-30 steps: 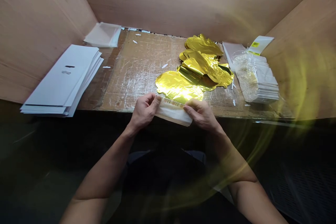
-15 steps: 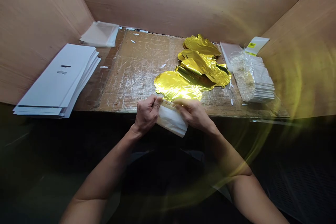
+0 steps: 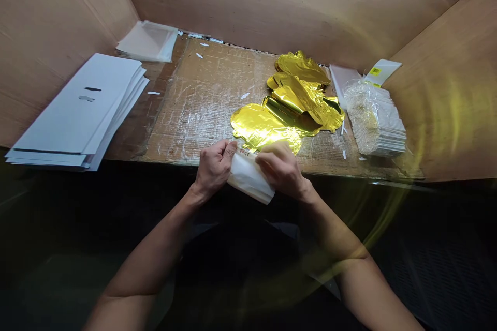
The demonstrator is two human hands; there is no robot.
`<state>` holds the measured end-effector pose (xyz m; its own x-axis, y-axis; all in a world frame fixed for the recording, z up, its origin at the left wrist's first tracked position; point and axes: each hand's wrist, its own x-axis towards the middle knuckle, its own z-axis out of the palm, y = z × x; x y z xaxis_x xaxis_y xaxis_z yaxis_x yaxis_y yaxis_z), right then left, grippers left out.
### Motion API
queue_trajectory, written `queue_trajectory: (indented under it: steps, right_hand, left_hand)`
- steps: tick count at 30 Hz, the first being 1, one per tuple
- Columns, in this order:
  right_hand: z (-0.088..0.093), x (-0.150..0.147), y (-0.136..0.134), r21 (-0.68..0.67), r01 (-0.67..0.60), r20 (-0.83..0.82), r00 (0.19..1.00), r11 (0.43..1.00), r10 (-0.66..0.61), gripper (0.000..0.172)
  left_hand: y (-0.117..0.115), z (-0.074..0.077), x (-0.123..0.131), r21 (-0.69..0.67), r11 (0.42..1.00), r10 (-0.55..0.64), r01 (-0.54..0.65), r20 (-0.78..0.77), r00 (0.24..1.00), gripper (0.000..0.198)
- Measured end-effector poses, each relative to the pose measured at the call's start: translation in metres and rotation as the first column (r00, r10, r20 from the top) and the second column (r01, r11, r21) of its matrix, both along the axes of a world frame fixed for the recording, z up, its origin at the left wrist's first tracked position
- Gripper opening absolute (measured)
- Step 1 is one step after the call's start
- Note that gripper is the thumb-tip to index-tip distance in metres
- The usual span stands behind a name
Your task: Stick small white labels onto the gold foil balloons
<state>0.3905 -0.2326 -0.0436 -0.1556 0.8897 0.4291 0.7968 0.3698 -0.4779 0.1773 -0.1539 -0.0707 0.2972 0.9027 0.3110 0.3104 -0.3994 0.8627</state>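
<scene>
A whitish packet with small printed marks on its upper edge hangs tilted between my hands at the table's front edge. My left hand is closed on its left side, thumb on top. On its right side is my right hand, fingers curled and pressed together, slightly blurred. Just beyond the hands lies a shiny gold foil piece, part of an overlapping group. More gold foil is heaped behind it, towards the back of the table.
Large white cards are stacked at the left, with clear bags behind them. A pile of clear-wrapped packets and a white card with a yellow label stand at the right. Wooden panels enclose the cardboard-covered table.
My right hand has shifted its fingers on the packet and curled them more. The packet has moved slightly left. The whole view has tilted a little.
</scene>
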Motion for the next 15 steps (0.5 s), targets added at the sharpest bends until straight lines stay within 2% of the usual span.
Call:
queue_trajectory:
  steps: [2, 4, 5, 7, 9, 10, 13, 15]
  right_hand:
    - [0.004, 0.003, 0.011, -0.061, 0.105, -0.168, 0.979, 0.993, -0.114, 0.017]
    - [0.004, 0.007, 0.028, -0.197, 0.161, -0.280, 0.936, 0.967, -0.213, 0.017]
    - [0.002, 0.008, 0.038, -0.265, 0.159, -0.298, 0.924, 0.951, -0.238, 0.017]
    - [-0.004, 0.008, 0.056, -0.358, 0.152, -0.268, 0.928, 0.921, -0.257, 0.017]
    - [-0.011, 0.005, 0.067, -0.380, 0.216, -0.122, 0.952, 0.899, -0.281, 0.018]
    - [-0.013, 0.003, 0.070, -0.366, 0.274, -0.005, 0.955, 0.889, -0.296, 0.020]
    - [-0.013, 0.004, 0.069, -0.246, 0.459, 0.342, 0.865, 0.854, -0.367, 0.024]
    - [-0.010, 0.009, 0.065, -0.171, 0.514, 0.433, 0.805, 0.841, -0.405, 0.025]
  left_hand:
    - [0.003, -0.004, -0.003, 0.029, 1.000, -0.003, 0.004, -0.039, 0.999, 0.047]
    - [0.005, -0.008, -0.003, 0.113, 0.991, -0.063, 0.074, -0.097, 0.993, 0.045]
    - [0.005, -0.011, -0.003, 0.170, 0.974, -0.127, 0.150, -0.139, 0.982, 0.042]
    - [0.006, -0.016, 0.000, 0.272, 0.902, -0.268, 0.335, -0.257, 0.929, 0.035]
    - [0.005, -0.022, 0.003, 0.323, 0.825, -0.331, 0.463, -0.389, 0.860, 0.029]
    - [0.004, -0.025, 0.005, 0.333, 0.806, -0.326, 0.489, -0.440, 0.837, 0.028]
    - [0.003, -0.032, 0.006, 0.357, 0.796, -0.281, 0.490, -0.498, 0.820, 0.027]
    - [0.004, -0.033, 0.005, 0.370, 0.791, -0.277, 0.488, -0.496, 0.823, 0.027]
